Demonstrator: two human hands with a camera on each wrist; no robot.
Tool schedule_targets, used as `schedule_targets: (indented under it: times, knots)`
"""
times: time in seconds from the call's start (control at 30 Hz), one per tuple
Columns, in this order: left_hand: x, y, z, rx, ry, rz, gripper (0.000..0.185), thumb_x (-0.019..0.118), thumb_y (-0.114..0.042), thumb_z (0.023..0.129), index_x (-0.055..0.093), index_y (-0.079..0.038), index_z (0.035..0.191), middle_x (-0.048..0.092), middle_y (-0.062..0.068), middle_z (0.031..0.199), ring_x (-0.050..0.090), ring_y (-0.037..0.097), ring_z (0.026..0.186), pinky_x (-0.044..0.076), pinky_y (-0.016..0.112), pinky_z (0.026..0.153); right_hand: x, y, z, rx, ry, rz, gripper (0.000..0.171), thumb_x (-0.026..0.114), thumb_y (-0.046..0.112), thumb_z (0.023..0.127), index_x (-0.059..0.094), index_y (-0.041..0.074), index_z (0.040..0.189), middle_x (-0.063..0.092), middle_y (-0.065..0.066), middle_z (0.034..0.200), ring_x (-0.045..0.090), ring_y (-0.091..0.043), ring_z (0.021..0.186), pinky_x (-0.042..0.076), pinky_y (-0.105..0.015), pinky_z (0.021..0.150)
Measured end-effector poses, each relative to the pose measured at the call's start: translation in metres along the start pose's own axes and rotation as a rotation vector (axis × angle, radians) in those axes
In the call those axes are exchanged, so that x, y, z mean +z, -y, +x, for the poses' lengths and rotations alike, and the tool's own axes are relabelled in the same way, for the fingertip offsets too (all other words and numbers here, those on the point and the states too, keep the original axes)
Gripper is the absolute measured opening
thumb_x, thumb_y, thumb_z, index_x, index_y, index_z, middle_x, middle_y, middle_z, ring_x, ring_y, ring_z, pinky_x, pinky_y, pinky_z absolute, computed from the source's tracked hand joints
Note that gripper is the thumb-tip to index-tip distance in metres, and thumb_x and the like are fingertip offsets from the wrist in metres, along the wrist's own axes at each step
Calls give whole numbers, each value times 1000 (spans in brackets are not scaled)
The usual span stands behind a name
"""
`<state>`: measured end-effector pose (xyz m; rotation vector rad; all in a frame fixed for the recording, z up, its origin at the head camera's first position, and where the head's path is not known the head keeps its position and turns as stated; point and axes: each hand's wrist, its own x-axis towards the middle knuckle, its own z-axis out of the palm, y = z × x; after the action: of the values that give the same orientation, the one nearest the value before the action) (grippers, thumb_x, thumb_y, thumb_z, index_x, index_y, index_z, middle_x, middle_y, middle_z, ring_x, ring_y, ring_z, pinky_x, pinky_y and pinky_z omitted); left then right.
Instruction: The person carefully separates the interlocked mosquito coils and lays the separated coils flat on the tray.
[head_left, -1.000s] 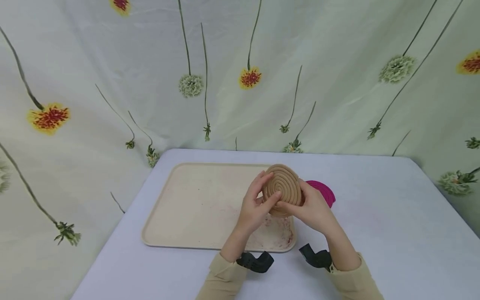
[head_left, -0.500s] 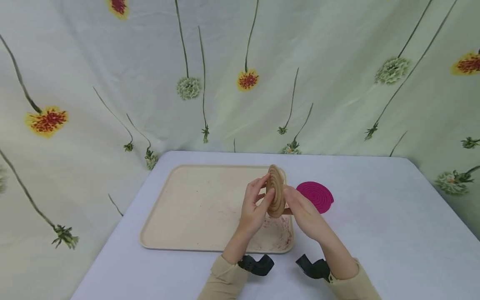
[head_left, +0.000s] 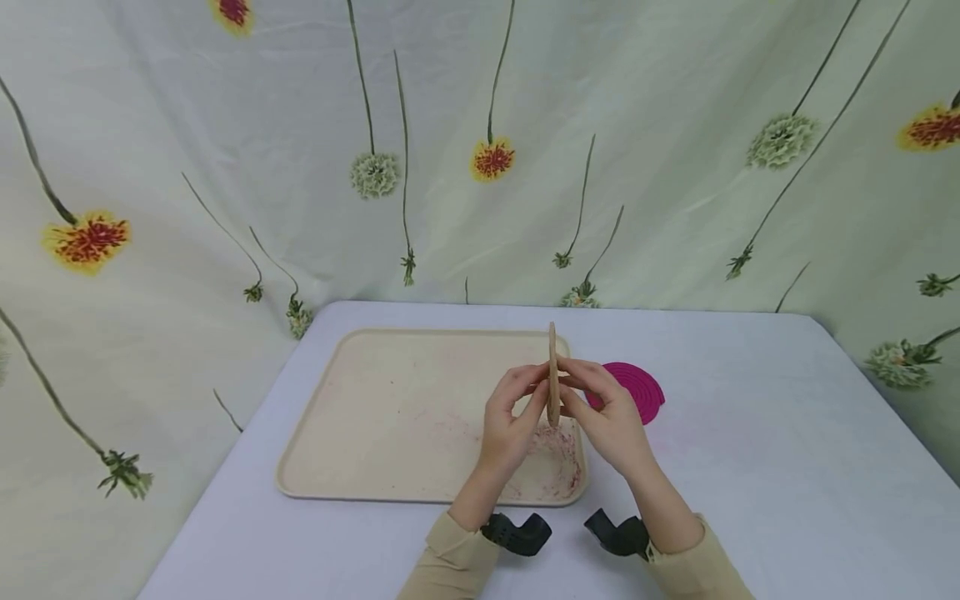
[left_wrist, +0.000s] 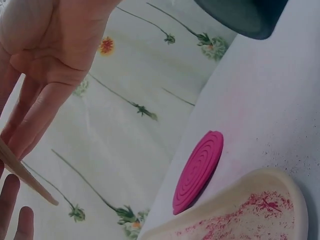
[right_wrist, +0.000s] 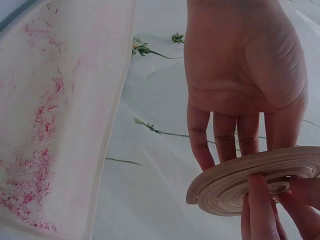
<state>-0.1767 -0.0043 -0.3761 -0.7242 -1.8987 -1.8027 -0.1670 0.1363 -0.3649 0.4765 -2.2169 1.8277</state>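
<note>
A tan disc point(head_left: 553, 375), coiled in a spiral like rolled clay, is held upright above the tray, edge-on in the head view. Left of it, my left hand point(head_left: 512, 414) touches one face with thumb and fingertips; my right hand point(head_left: 611, 417) does the same on the other face. The right wrist view shows the disc's spiral face point(right_wrist: 235, 192) with right-hand fingers point(right_wrist: 262, 210) against it. Left-hand fingers reach down behind, partly hidden by the disc. In the left wrist view only a thin edge of the disc point(left_wrist: 35, 185) shows between the hands.
Below the hands lies a cream tray point(head_left: 390, 417), with reddish smears at its near right corner. A magenta spiral disc point(head_left: 637, 392) rests on the white table point(head_left: 750, 442) just right of it. A flower-printed cloth point(head_left: 660, 100) hangs behind the table.
The tan disc has turned from facing the head camera to edge-on. My right hand has shifted its fingers from its rim onto its right-hand face.
</note>
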Motion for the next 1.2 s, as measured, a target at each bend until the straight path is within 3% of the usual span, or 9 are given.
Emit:
schedule_targets:
  times: [0.1, 0.23, 0.43, 0.67, 0.87, 1.07, 1.2]
  knots:
    - [0, 2, 1, -17, 14, 11, 24, 55, 5, 91, 62, 10, 113, 59, 23, 105, 57, 35, 97, 49, 36, 88, -2, -7, 2, 11, -5, 16, 38, 61, 5, 90, 57, 3, 128, 56, -14, 125, 57, -33, 109, 56, -34, 73]
    - [-4, 3, 2, -32, 41, 28, 23, 56, 4, 90, 62, 9, 112, 59, 24, 111, 56, 36, 103, 49, 46, 88, -5, -15, 6, 55, 27, 21, 39, 62, 10, 91, 56, 2, 129, 58, -15, 123, 60, -31, 106, 56, -34, 75]
    - [-10, 4, 3, -80, 105, 8, 24, 56, 3, 91, 61, 9, 114, 60, 23, 119, 54, 35, 113, 45, 56, 89, -10, -21, 9, 88, 63, 27, 41, 62, 6, 90, 53, -3, 129, 57, -21, 123, 62, -33, 102, 55, -34, 76]
    - [-10, 0, 2, -82, 116, 24, 16, 58, 5, 89, 62, 9, 104, 58, 25, 120, 52, 38, 115, 44, 57, 89, -11, -24, 9, 106, 57, -1, 39, 65, 6, 87, 56, -2, 125, 59, -20, 118, 64, -33, 98, 56, -33, 74]
    - [-12, -1, 3, -95, 145, -26, 10, 56, 8, 88, 59, 12, 97, 51, 30, 126, 47, 43, 118, 41, 62, 90, -10, -27, 10, 130, 64, -5, 40, 66, 4, 85, 55, -1, 123, 59, -21, 115, 63, -35, 97, 56, -33, 73]
    - [-21, 5, 5, -130, 242, -105, 15, 56, 8, 88, 58, 14, 102, 49, 30, 128, 46, 42, 119, 42, 60, 92, -11, -29, 10, 111, 69, -28, 40, 66, 4, 85, 54, -2, 122, 59, -22, 113, 63, -36, 96, 56, -32, 73]
    - [-26, 7, 4, -172, 270, -115, 21, 58, 8, 88, 60, 15, 108, 51, 28, 127, 47, 40, 120, 44, 57, 91, -12, -30, 9, 87, 69, -59, 38, 67, 6, 85, 56, -2, 121, 60, -20, 113, 63, -32, 96, 55, -31, 78]
